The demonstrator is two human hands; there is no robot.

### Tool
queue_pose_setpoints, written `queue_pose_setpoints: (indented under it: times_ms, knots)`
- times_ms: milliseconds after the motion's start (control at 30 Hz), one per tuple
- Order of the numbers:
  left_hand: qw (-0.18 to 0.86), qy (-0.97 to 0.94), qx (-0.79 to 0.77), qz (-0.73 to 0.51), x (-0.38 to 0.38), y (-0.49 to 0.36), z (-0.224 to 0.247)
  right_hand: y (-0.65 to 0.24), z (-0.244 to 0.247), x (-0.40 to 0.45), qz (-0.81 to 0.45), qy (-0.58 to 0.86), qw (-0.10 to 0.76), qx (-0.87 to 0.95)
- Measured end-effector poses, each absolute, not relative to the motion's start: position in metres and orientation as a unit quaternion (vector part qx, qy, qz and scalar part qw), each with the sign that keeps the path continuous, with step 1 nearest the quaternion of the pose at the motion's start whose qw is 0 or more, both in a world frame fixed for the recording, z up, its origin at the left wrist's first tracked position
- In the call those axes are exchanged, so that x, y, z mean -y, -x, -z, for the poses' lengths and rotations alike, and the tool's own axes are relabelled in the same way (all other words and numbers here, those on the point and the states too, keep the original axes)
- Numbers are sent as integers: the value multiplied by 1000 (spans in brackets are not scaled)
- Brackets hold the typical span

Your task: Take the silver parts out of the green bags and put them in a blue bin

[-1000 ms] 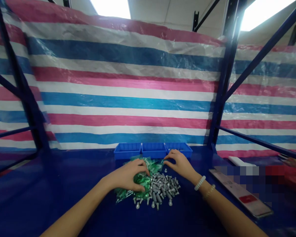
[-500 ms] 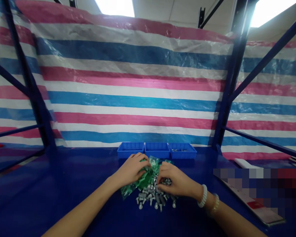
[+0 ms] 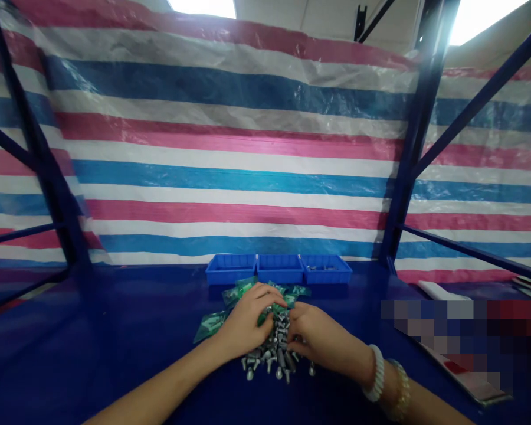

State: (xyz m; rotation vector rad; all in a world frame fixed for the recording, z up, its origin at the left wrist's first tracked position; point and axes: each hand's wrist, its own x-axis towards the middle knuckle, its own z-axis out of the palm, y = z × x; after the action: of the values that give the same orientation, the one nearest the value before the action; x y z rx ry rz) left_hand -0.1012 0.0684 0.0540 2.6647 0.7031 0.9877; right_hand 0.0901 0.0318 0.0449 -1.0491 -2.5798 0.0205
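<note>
Surroundings of the bench: sheeting, framework, lights, sundries

Bench [image 3: 137, 336]: dark blue surface. Backdrop: striped plastic sheet [image 3: 248, 134] in pink, white, grey and blue, creased and glossy, behind the bench. Framework: left post [image 3: 42, 156] and right post [image 3: 407, 159], both blue metal; diagonal brace [image 3: 475, 96] joining the right post. Overhead: pale ceiling [image 3: 323, 19] with two lit panels, left light [image 3: 206, 5] and right light [image 3: 487, 20]. At right: white object [image 3: 437, 291], near a flat, pale slab [image 3: 493, 389] with a red patch, partly pixelated.
</note>
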Motion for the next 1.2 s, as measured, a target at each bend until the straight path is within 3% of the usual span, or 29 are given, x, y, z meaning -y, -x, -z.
queue_pose_setpoints:
  times_ms: [333, 500, 733, 967, 1100, 1200]
  knots:
    - [105, -880, -244, -392, -58, 93, -51, -80, -46, -27, -18, 457, 139, 879]
    - [124, -845, -279, -438, -58, 95, -50, -92, -44, -33, -85, 453, 242, 854]
    - [316, -750, -331, -478, -49, 91, -46, -107, -58, -39, -325, 457, 406, 722]
    - [488, -675, -347, -431, -34, 82, -50, -99, -63, -30, -140, 367, 471, 790]
    - [611, -602, -330, -395, -24, 78, -54, -94, -61, -23, -109, 307, 462, 825]
    - [644, -551, -317, -426, -21, 78, -54, -93, -60, -21, -87, 294, 477, 824]
